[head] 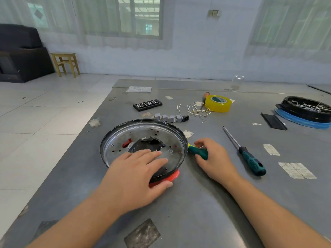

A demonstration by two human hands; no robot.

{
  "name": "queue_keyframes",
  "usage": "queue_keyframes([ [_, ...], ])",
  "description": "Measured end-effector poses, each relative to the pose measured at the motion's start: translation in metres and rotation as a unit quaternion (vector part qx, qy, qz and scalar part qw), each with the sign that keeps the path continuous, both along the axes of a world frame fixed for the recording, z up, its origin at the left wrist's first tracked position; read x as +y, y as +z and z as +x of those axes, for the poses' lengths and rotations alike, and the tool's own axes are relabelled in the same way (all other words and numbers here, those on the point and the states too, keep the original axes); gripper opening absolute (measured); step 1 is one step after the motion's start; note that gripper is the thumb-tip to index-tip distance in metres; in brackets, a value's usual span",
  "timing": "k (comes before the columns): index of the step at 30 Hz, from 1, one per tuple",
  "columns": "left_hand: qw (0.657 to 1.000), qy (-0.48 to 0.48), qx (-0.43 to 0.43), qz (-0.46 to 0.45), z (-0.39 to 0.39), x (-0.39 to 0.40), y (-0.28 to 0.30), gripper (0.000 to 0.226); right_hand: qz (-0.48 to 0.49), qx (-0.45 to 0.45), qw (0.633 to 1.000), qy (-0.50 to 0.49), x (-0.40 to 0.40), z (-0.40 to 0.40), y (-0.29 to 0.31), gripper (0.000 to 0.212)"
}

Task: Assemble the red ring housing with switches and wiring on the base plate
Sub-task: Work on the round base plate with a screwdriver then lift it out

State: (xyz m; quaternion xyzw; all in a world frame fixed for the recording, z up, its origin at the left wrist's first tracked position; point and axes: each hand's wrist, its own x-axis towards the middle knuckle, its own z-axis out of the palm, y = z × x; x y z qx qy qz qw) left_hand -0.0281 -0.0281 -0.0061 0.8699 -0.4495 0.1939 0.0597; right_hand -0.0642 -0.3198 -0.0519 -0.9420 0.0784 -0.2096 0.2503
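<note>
A round metal base plate [152, 133] with a black rim lies on the grey table, and the red ring housing [172, 177] shows beneath its near edge. My left hand [136, 174] rests flat on the plate, fingers straight, thumb against the red ring. My right hand [215, 158] curls round the handle of a green-and-yellow screwdriver [198, 152] beside the plate's right rim. A row of grey switches [168, 117] lies behind the plate. Short white wires [195, 109] with terminals are scattered further back.
A second green-handled screwdriver [247, 154] lies to the right. A yellow tape roll [218, 103], an orange-handled tool [204, 99] and a black bit case [147, 104] sit at the back. A black tray of wires [304, 108] stands far right; the table's left edge drops to the tiled floor.
</note>
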Motion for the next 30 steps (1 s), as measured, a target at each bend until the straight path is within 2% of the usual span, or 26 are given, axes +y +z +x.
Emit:
queue_keyframes([
  [8, 0.998, -0.016, -0.059, -0.010, 0.001, -0.004, -0.012, 0.043, -0.078, 0.012, 0.997, 0.014, -0.002, -0.001, -0.002, 0.032],
  [10, 0.996, -0.029, -0.076, -0.022, 0.004, 0.000, -0.014, 0.042, -0.114, -0.029, 0.993, -0.011, 0.001, -0.002, 0.004, 0.029],
  [12, 0.994, -0.050, -0.090, -0.030, 0.006, 0.004, -0.016, 0.043, -0.096, -0.105, 0.989, -0.035, 0.011, -0.004, 0.013, 0.023],
  [15, 0.988, -0.076, -0.125, -0.048, 0.012, 0.012, -0.020, 0.042, 0.053, -0.139, 0.988, -0.045, 0.037, -0.011, 0.023, 0.034],
  [18, 0.978, -0.111, -0.168, -0.058, 0.023, 0.020, -0.022, 0.038, 0.242, -0.063, 0.968, -0.023, 0.058, -0.009, 0.022, 0.050],
  [20, 0.971, -0.142, -0.188, -0.051, 0.034, 0.026, -0.022, 0.035, 0.380, 0.005, 0.925, 0.010, 0.066, -0.002, 0.022, 0.054],
  [23, 0.963, -0.143, -0.224, -0.042, 0.051, 0.034, -0.026, 0.031, 0.565, 0.038, 0.822, 0.062, 0.069, 0.008, 0.022, 0.031],
  [26, 0.966, -0.088, -0.228, -0.080, 0.060, 0.040, -0.032, 0.028, 0.610, 0.022, 0.790, 0.058, 0.073, 0.017, 0.021, 0.019],
  [28, 0.971, -0.022, -0.186, -0.150, 0.060, 0.039, -0.035, 0.032, 0.630, 0.006, 0.776, 0.044, 0.079, 0.024, 0.020, 0.023],
  [30, 0.964, 0.037, -0.078, -0.250, 0.055, 0.032, -0.041, 0.069, 0.642, -0.010, 0.766, 0.029, 0.086, 0.030, 0.020, 0.029],
])
